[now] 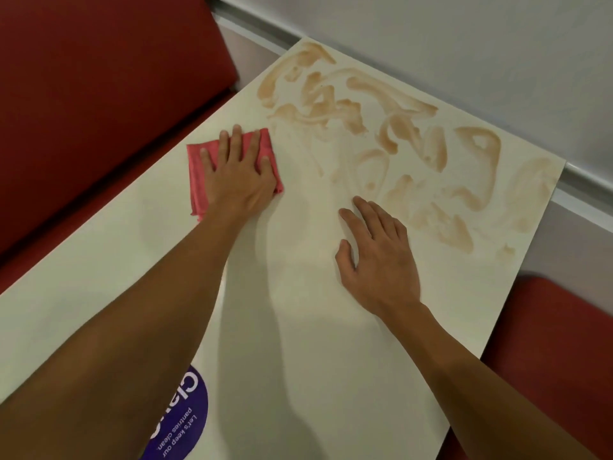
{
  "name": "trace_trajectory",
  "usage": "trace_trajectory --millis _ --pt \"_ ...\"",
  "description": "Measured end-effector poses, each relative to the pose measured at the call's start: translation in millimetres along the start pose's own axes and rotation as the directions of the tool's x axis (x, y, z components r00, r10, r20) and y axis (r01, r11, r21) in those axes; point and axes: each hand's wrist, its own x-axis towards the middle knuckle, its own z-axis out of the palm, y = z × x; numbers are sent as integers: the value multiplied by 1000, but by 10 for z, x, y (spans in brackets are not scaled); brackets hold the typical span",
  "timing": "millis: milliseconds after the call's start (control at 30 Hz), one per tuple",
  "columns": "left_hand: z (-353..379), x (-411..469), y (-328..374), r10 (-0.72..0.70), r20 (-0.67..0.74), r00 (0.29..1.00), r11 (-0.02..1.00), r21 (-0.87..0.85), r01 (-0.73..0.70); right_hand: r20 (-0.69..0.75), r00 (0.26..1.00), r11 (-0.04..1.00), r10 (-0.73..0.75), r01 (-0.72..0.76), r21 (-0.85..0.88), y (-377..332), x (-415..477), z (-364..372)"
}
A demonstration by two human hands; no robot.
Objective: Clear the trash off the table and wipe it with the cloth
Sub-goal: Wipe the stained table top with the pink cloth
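With fingers (236, 141) apart, left hand (238, 180) flat on cloth (199, 164) and right hand (381, 260) on bench (132, 277), wiping may merely smear the far-edge stain (433, 151).

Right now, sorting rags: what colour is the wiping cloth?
Pinkish red, the folded fabric cloth; head view.

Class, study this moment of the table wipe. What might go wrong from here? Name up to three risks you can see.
1. The small cloth under the left hand may only spread the wide brown smears.
2. The right hand rests beside the smears and might get soiled.
3. Smears reach the table edge above the red seat; wiping outward may soil it.
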Motion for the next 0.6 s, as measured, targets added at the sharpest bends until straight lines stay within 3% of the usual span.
trace_trajectory --millis 67,133,233,333,467,600 --pt "7 132 229 17 11 1000 1000 -14 -17 -5 1000 1000 3 -3 0 -4 -1 4" --pt "49 20 340 133 18 991 991 -5 -133 -9 1000 1000 1 -1 -4 2 -8 5" --pt "54 -220 52 244 25 970 970 5 -244 -1 1000 1000 -1 1 -7 8 6 -4" --pt "-31 39 -187 91 12 996 996 13 -91 12 1000 1000 7 -7 -11 -3 9 0" --pt "-22 432 178 -17 13 1000 1000 -18 17 10 1000 1000 15 -15 -20 -7 -3 -1" --pt "58 109 235 199 4 980 980 -10 -199 28 999 999 20 -19 -32 -4 2 -5"
